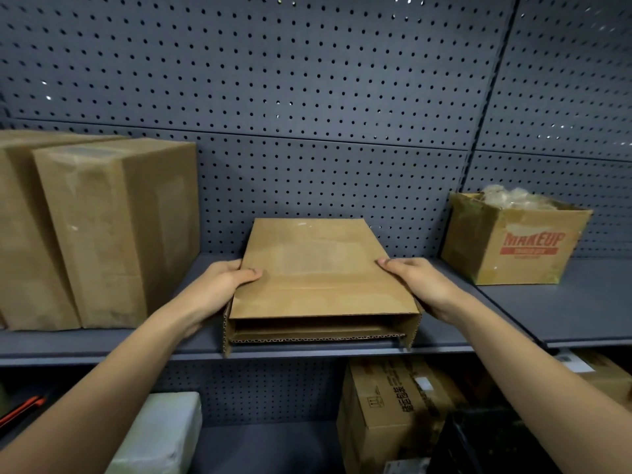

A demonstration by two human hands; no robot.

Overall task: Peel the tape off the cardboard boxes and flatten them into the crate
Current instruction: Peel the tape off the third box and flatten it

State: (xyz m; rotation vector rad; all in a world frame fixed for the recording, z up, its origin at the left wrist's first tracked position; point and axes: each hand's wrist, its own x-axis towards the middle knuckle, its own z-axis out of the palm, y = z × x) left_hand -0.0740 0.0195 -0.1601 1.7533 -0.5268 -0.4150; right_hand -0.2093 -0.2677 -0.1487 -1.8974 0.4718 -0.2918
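Note:
A low, flat brown cardboard box lies on the grey shelf, its open end facing me at the shelf's front edge. My left hand grips its left side, thumb on the top face. My right hand grips the right side the same way. Pale patches mark the top face. No crate is clearly visible.
Two tall brown boxes stand at the left of the shelf. An open box printed MAKEUP sits at the right, filled with crumpled material. On the lower shelf are a white package, a printed carton and a dark object. A pegboard wall backs the shelf.

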